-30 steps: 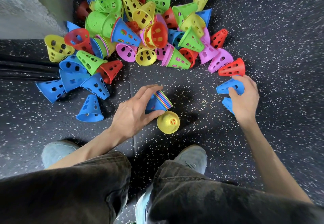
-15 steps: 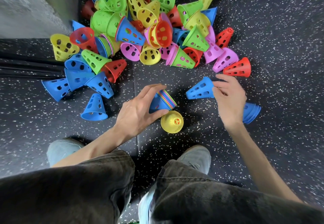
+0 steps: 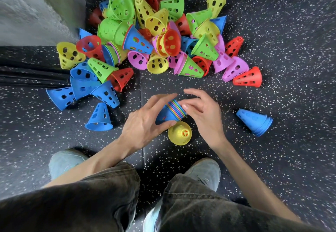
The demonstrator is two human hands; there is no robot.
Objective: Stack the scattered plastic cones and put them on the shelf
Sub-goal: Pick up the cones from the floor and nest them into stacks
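Bare floor [image 3: 291, 50] lies right; the cone pile [image 3: 154, 37] crowds ahead, a blue stack [image 3: 254, 121] lies alone.

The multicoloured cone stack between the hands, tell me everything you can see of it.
The cone stack is a nested set of plastic cones, blue outermost, with thin rims in pink, green, yellow and red bunched at its wide end. It lies tilted, wide end up-right. The left hand grips its blue body; the right hand fingers touch the rims. A yellow cone sits just below it.

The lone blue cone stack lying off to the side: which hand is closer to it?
Right. The right hand is beside the blue cone stack, apart from it; the left hand is farther away, beyond the right one.
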